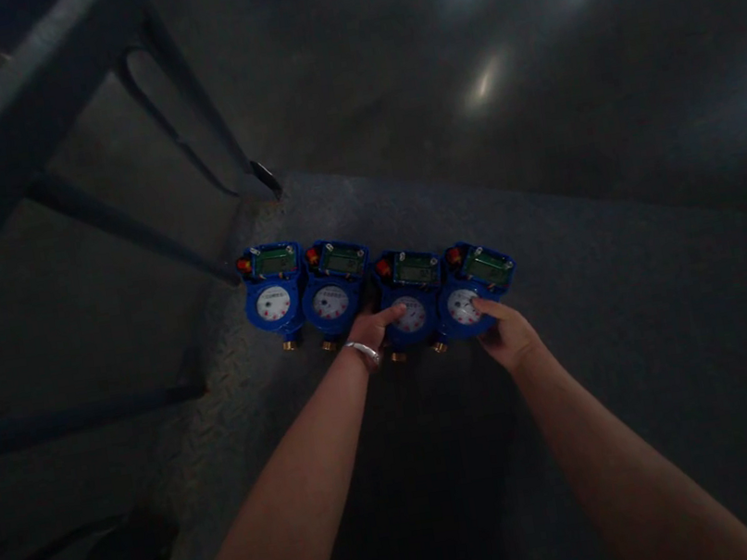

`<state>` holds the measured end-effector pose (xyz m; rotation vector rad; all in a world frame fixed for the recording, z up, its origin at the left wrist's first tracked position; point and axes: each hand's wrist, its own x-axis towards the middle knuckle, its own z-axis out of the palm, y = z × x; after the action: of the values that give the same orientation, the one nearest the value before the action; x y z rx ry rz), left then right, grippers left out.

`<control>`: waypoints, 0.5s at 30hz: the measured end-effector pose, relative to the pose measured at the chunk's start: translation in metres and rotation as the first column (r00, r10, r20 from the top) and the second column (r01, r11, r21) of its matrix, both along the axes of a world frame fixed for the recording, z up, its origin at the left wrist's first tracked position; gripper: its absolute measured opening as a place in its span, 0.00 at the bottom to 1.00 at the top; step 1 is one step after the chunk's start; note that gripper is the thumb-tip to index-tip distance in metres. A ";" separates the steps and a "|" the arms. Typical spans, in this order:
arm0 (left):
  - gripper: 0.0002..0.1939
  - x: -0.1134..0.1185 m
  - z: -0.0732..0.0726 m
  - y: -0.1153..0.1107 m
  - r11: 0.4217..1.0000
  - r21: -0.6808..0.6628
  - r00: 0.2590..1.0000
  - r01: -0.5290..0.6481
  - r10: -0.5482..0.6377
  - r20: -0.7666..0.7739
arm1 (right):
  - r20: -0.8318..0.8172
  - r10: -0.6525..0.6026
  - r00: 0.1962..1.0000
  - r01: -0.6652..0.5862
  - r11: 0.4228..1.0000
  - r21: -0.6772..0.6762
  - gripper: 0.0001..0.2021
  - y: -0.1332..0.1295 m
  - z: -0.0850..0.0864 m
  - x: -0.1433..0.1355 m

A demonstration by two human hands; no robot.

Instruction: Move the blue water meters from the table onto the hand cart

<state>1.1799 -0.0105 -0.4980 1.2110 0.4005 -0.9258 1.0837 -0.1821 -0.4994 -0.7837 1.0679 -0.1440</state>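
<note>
The third meter (pixel 418 333) and fourth meter (pixel 459 325) sit side by side towards the platform's (pixel 601 302) far edge. My left hand (pixel 368 329) is clamped on the third, my right hand (pixel 512 336) on the fourth, thumbs over the dials, some fingertips hidden. The second meter (pixel 330 307) and first meter (pixel 272 306) are nearer the left edge, by the railing (pixel 31 106). Pushing sideways might jam the housings; careless thumbs might scratch the dials.

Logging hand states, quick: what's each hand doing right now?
Left hand: closed on the third meter from left, thumb on dial.
Right hand: closed on the rightmost meter, thumb on dial.
</note>
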 end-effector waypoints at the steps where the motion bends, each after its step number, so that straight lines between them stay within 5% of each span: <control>1: 0.27 0.001 -0.003 -0.004 1.000 -0.024 0.999 -0.017 0.018 0.036 | -0.002 -0.010 1.000 0.010 1.000 -0.007 0.13 -0.002 0.000 0.003; 4: 0.28 -0.008 -0.005 -0.012 0.998 0.039 0.974 -0.046 0.036 0.224 | -0.020 -0.002 1.000 0.002 1.000 -0.025 0.11 -0.007 0.003 0.008; 7: 0.28 -0.028 0.008 -0.003 0.928 0.373 0.877 -0.008 -0.173 0.449 | -0.044 0.034 0.998 -0.035 0.999 -0.030 0.10 -0.007 0.009 0.010; 9: 0.26 -0.039 0.021 0.017 0.811 0.575 0.721 -0.107 -0.335 0.606 | -0.059 0.026 0.998 -0.029 0.998 -0.060 0.11 -0.004 0.015 0.011; 12: 0.30 -0.034 0.034 0.061 0.624 0.636 0.372 -0.455 -0.515 0.772 | -0.115 -0.032 0.993 0.015 0.990 -0.141 0.13 0.004 0.020 0.011; 13: 0.36 -0.027 0.035 0.075 0.532 0.663 0.338 -0.526 -0.585 0.738 | -0.127 -0.043 0.991 0.019 0.984 -0.178 0.14 0.007 0.020 0.010; 15: 0.48 -0.007 0.033 0.098 0.343 0.778 0.409 -0.527 -0.700 0.586 | -0.132 -0.032 0.991 -0.009 0.955 -0.298 0.18 0.013 0.018 0.007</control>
<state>1.1732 0.0871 -0.4648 2.7338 -0.1972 0.2515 1.0908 -0.1691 -0.4813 -1.0712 1.1952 -0.2698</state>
